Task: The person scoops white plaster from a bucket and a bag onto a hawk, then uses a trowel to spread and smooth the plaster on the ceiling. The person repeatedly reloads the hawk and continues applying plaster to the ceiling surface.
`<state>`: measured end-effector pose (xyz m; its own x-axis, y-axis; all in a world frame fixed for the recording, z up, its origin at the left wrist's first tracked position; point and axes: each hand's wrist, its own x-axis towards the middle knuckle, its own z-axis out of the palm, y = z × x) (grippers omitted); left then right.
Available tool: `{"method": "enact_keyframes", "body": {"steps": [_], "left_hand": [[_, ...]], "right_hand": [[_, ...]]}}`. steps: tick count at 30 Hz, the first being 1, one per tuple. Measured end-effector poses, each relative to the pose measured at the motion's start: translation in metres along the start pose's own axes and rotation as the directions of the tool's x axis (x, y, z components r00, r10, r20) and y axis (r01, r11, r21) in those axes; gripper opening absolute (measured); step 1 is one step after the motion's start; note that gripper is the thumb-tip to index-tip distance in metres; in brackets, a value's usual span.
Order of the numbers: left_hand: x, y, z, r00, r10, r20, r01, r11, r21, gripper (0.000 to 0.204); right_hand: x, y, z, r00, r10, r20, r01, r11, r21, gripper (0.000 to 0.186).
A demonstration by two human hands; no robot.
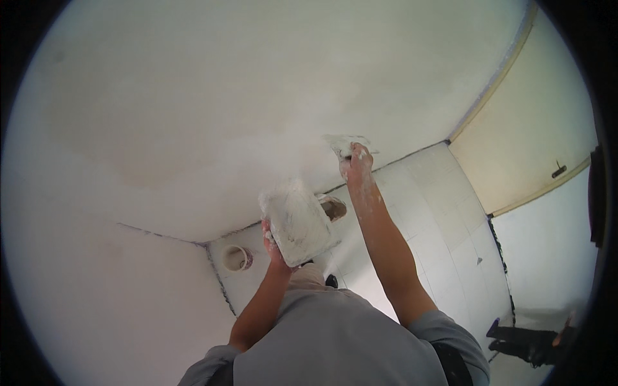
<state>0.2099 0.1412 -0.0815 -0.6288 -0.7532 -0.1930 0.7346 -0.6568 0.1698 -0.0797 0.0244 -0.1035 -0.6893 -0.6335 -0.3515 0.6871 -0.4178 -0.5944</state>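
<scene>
My left hand [270,239] is closed round the edge of a flat, plaster-smeared hawk [299,225], held out before my body. White plaster coats its face. Farther out and to the right, my right hand [358,162] grips a plastering trowel [341,143]. The trowel's blade lies at the pale wall [257,96], low down near the floor line; whether it touches cannot be told. White smears cover my right hand and wrist. Much of my left hand's fingers is hidden by the hawk.
A white bucket [230,257] stands on the tiled floor [444,206] by the left corner. Another container [333,208] with a brownish inside sits partly behind the hawk. At right is a door [524,122] with a dark handle [559,170]. Another person's dark-clad legs [528,341] show lower right.
</scene>
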Motion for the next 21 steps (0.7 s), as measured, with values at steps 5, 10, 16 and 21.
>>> {"method": "enact_keyframes", "body": {"steps": [5, 10, 16, 21], "left_hand": [[-0.018, 0.011, 0.013, 0.991, 0.127, -0.034, -0.129, 0.991, -0.034, 0.073], [-0.006, 0.004, 0.023, 0.981, 0.189, 0.042, -0.181, 0.972, -0.152, 0.073], [0.002, 0.006, 0.018, 0.979, 0.206, 0.011, -0.204, 0.975, -0.094, 0.074], [-0.009, 0.019, 0.02, 0.974, 0.225, -0.041, -0.225, 0.974, -0.018, 0.072]], "right_hand": [[0.005, -0.026, 0.128, 0.872, 0.122, -0.474, -0.3, 0.898, -0.323, 0.029], [0.039, -0.083, 0.188, 0.954, 0.127, -0.273, -0.209, 0.931, -0.3, 0.027], [0.047, -0.138, 0.184, 0.996, 0.066, -0.06, -0.08, 0.956, -0.281, 0.026], [0.001, -0.111, 0.094, 0.997, 0.0, 0.081, -0.003, 0.999, 0.039, 0.025]]}}
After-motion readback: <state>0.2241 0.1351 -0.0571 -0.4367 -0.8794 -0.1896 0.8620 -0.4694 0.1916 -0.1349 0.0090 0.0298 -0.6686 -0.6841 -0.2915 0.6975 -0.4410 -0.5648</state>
